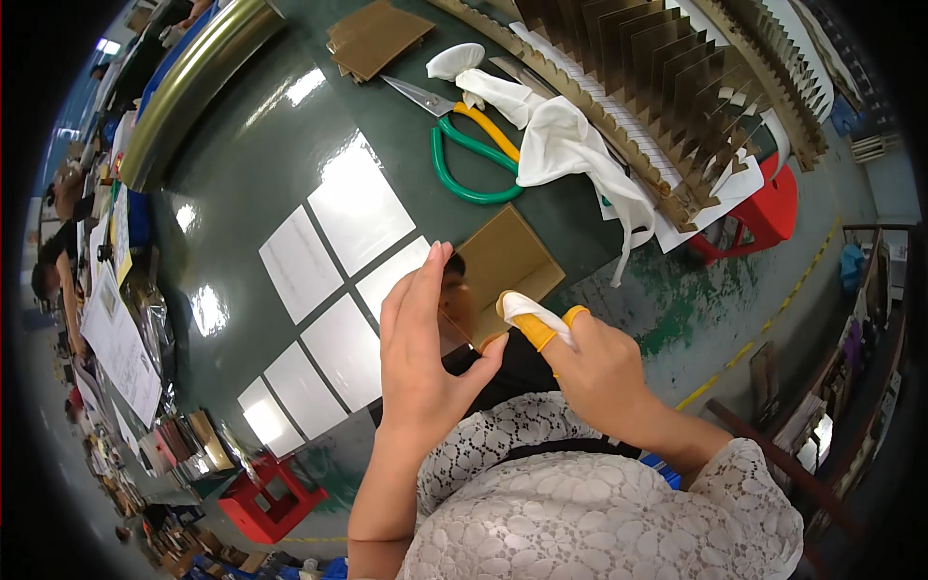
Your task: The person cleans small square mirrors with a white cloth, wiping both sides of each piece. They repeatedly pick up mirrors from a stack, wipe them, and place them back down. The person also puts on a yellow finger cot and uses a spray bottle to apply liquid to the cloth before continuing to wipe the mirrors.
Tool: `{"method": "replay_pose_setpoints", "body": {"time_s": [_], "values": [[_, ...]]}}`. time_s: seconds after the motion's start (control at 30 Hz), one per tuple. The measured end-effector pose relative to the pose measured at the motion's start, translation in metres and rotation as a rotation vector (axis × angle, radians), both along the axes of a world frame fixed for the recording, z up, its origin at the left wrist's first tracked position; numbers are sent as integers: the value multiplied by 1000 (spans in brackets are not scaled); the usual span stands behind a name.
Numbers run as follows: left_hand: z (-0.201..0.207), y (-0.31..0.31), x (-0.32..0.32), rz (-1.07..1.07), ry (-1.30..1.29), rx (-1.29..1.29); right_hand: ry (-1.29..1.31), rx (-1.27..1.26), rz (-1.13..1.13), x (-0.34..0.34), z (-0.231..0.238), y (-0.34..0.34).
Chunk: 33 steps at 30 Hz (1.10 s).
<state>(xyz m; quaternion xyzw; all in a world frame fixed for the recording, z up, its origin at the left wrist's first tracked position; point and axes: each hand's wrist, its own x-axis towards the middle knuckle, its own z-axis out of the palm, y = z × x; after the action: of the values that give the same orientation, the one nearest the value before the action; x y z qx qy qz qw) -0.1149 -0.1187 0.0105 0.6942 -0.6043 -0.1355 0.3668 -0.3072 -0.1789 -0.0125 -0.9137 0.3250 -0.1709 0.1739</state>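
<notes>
My left hand [418, 338] grips a bronze, mirror-like rectangular plate [517, 246] by its edge, thumb below and fingers along the far left side. The plate is tilted and reflects part of a person. My right hand [599, 372] is curled close, with yellow finger covers on it and a white cloth [541, 314] bunched at the index finger. That fingertip lies against the plate's lower right part; whether it presses on it I cannot tell. Several glossy, bright rectangular plates [362, 208] lie in rows on the dark green table [232, 251] left of my hands.
Scissors with green and yellow handles [474, 159] lie beyond the plate, beside a crumpled white cloth [575, 145]. Slotted racks [667, 87] of thin brown plates stand far right. Brown sheets [377, 39], a gold roll [198, 92] and red stools [271, 498] surround the table.
</notes>
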Motion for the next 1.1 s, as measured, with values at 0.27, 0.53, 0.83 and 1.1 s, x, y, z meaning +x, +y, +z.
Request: {"method": "replay_pose_setpoints", "body": {"time_s": [0.27, 0.53, 0.83, 1.1], "values": [[3, 3, -2, -3, 20, -99, -12, -100, -115, -7, 9, -20], [5, 6, 0, -18, -28, -111, -17, -32, 0, 10, 17, 3], [10, 15, 0, 2, -57, -155, -16, -153, -120, 13, 20, -20], [10, 22, 2, 31, -57, -146, -26, -162, 0, 31, 26, -4]]}}
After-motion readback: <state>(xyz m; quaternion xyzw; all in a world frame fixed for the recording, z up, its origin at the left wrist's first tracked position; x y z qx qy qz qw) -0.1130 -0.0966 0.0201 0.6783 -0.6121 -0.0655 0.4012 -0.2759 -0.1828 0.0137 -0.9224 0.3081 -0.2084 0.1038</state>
